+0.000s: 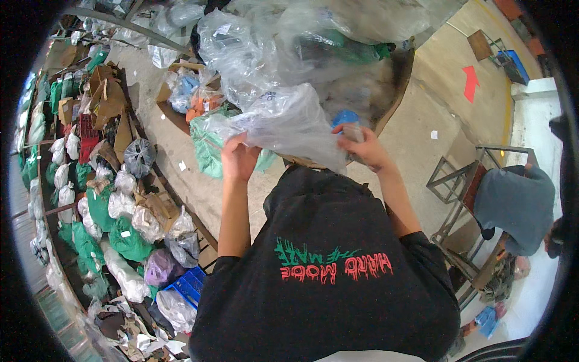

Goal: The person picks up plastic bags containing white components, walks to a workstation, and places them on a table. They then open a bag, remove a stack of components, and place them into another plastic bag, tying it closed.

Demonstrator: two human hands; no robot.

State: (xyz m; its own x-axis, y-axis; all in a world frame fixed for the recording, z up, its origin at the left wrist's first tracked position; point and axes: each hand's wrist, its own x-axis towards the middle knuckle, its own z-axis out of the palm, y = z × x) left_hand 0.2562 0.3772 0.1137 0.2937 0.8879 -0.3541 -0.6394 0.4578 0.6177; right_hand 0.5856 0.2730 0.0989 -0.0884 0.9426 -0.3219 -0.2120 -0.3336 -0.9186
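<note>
A clear plastic bag (pixel 292 117) is stretched between my two hands, in front of my chest. My left hand (pixel 240 158) pinches its near left edge. At the right edge, my right hand (pixel 363 146) has its fingers closed on the same bag and looks slightly blurred. A blue piece of plastic (pixel 345 117) shows just beyond my right fingers. Close to my left hand lies a pale green plastic bag (pixel 207 151). Behind the held bag rises a large heap of clear plastic bags (pixel 241 51), partly smeared, with some dark green plastic (pixel 344 48) in it.
A cardboard edge (pixel 403 84) borders the heap on the right. To its left, a cardboard box (pixel 164 99) holds blue and orange plastic. Shelves at far left carry several green bags (pixel 129 239) and white bags. At right are a metal frame (pixel 449 175) and a grey cloth (pixel 515 202).
</note>
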